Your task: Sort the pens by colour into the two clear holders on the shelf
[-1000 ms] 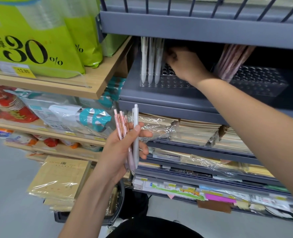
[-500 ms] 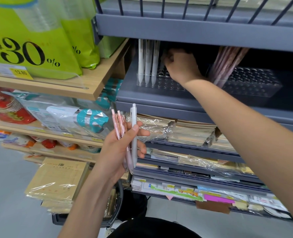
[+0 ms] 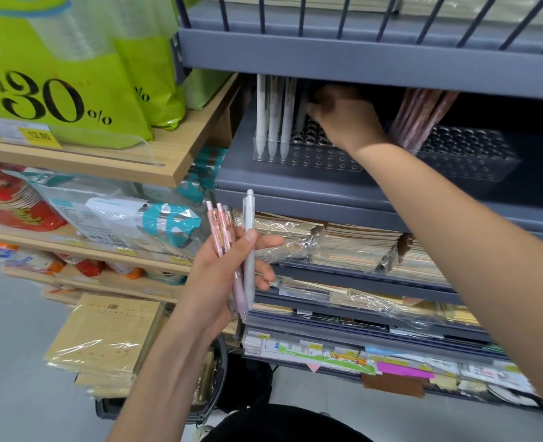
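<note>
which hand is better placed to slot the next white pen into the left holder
Right. The right hand is up at the left holder beside the standing white pens, while the left hand is lower, its fingers full with pink pens and one loose white pen.

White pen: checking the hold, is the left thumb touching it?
Touching. Head view: the left hand lays its thumb across the white pen.

Open holes [image 3: 324,156] lie right of the white pens [image 3: 271,116] and pink pens [image 3: 420,119], under the low upper shelf [image 3: 359,62].
</note>
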The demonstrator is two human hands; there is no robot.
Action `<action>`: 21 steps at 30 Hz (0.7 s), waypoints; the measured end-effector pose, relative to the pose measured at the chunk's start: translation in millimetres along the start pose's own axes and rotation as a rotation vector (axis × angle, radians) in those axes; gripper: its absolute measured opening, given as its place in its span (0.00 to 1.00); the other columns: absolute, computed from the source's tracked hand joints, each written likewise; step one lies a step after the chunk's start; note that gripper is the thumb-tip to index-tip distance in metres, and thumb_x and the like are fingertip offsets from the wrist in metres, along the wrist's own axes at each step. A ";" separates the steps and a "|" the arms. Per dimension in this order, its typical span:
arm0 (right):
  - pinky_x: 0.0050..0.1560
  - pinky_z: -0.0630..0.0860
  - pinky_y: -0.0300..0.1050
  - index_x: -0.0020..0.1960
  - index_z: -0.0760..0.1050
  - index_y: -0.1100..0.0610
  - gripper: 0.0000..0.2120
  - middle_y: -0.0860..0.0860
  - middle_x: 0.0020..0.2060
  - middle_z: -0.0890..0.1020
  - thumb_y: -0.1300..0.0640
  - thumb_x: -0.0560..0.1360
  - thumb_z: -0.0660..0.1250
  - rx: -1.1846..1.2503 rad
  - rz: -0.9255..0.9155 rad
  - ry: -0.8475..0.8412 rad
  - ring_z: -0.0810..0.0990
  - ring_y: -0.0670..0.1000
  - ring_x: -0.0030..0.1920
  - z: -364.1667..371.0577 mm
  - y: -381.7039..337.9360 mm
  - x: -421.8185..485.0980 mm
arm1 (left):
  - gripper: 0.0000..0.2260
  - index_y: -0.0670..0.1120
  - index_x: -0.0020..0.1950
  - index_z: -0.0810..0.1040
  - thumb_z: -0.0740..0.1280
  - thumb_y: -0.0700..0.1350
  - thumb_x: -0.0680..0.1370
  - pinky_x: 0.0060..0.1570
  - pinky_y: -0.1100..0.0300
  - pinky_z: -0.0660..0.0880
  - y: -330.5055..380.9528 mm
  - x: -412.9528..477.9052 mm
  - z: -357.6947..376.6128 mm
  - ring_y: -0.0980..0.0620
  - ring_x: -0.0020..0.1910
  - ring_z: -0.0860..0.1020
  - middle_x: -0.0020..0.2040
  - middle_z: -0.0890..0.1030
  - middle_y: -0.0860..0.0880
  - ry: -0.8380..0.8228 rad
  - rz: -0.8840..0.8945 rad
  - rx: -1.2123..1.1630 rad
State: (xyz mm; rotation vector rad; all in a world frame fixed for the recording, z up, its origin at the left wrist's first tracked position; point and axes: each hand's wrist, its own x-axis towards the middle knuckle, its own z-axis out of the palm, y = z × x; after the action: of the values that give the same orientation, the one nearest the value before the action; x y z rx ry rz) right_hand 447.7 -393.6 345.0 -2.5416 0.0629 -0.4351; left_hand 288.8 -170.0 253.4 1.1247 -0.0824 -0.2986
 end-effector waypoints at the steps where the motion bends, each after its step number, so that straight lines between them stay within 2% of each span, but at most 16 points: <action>1: 0.50 0.69 0.35 0.61 0.77 0.52 0.14 0.52 0.56 0.82 0.48 0.80 0.62 0.055 0.012 0.062 0.79 0.54 0.56 -4.4 -0.2 -3.5 | 0.08 0.43 0.50 0.72 0.67 0.47 0.78 0.30 0.59 0.79 0.5 0.1 0.1 0.49 0.30 0.80 0.54 0.85 0.39 -0.003 0.000 0.001; 3: 0.46 0.67 0.27 0.51 0.79 0.47 0.06 0.45 0.47 0.83 0.51 0.78 0.64 0.198 0.015 0.176 0.80 0.47 0.49 -14.0 -2.2 -18.6 | 0.09 0.42 0.51 0.73 0.67 0.47 0.77 0.30 0.59 0.79 0.2 1.0 1.1 0.49 0.31 0.81 0.52 0.85 0.39 0.000 0.004 -0.012; 4: 0.45 0.70 0.28 0.45 0.80 0.46 0.05 0.43 0.42 0.83 0.53 0.76 0.65 0.300 0.011 0.176 0.81 0.45 0.45 -17.6 -3.7 -29.9 | 0.10 0.41 0.51 0.73 0.67 0.47 0.77 0.30 0.59 0.79 -0.2 2.0 2.2 0.49 0.31 0.81 0.51 0.85 0.39 0.003 0.009 -0.013; 6: 0.39 0.74 0.32 0.39 0.81 0.47 0.06 0.45 0.35 0.85 0.53 0.74 0.68 0.471 -0.001 0.051 0.80 0.42 0.36 -21.9 -4.8 -60.7 | 0.11 0.40 0.53 0.73 0.67 0.47 0.78 0.30 0.60 0.79 -2.3 4.9 6.0 0.48 0.31 0.82 0.50 0.85 0.40 -0.002 0.020 -0.003; 8: 0.36 0.73 0.32 0.40 0.83 0.50 0.07 0.45 0.34 0.85 0.49 0.74 0.71 0.498 -0.055 -0.140 0.78 0.39 0.32 -23.4 -5.5 -92.0 | 0.12 0.39 0.53 0.74 0.67 0.48 0.78 0.31 0.60 0.79 -5.0 8.8 10.9 0.48 0.32 0.82 0.50 0.85 0.40 -0.022 0.029 -0.001; 10: 0.36 0.72 0.30 0.41 0.84 0.50 0.08 0.45 0.34 0.84 0.47 0.73 0.72 0.502 -0.075 -0.286 0.77 0.37 0.32 -21.5 -6.8 -113.4 | 0.13 0.41 0.52 0.76 0.69 0.50 0.76 0.31 0.59 0.79 -7.8 12.1 16.6 0.48 0.32 0.82 0.50 0.85 0.39 -0.048 0.026 0.010; 13: 0.37 0.72 0.34 0.43 0.84 0.55 0.07 0.49 0.35 0.83 0.50 0.72 0.75 0.549 -0.038 -0.393 0.75 0.40 0.35 -16.8 -7.6 -125.6 | 0.09 0.46 0.49 0.80 0.70 0.50 0.75 0.31 0.59 0.80 -12.6 15.6 24.5 0.47 0.33 0.83 0.50 0.85 0.39 -0.092 0.020 0.031; 15: 0.38 0.72 0.39 0.45 0.84 0.58 0.07 0.52 0.36 0.81 0.53 0.72 0.75 0.544 -0.039 -0.408 0.74 0.43 0.35 -16.8 -6.2 -126.8 | 0.10 0.45 0.50 0.81 0.70 0.50 0.75 0.32 0.59 0.80 -14.8 17.9 28.4 0.46 0.33 0.83 0.50 0.85 0.40 -0.114 0.018 0.032; 18: 0.37 0.73 0.39 0.51 0.83 0.59 0.05 0.53 0.38 0.83 0.60 0.77 0.69 0.665 -0.024 -0.353 0.77 0.45 0.35 -25.3 0.0 -122.6 | 0.17 0.40 0.58 0.76 0.68 0.52 0.76 0.32 0.59 0.80 -16.5 20.2 30.0 0.46 0.34 0.84 0.52 0.85 0.40 -0.128 -0.004 0.034; 21: 0.38 0.75 0.43 0.56 0.81 0.60 0.09 0.63 0.45 0.83 0.64 0.79 0.64 0.820 0.032 -0.248 0.78 0.50 0.37 -32.9 7.2 -116.6 | 0.13 0.43 0.56 0.78 0.67 0.50 0.78 0.28 0.60 0.78 -19.4 20.4 29.5 0.47 0.31 0.82 0.53 0.85 0.39 -0.147 -0.010 0.025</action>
State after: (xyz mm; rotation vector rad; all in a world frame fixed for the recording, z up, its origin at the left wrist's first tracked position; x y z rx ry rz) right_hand 327.2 -401.1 333.0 -1.7604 -0.1412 -0.0881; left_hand 298.3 -209.2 247.0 1.1270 -0.2112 -0.3901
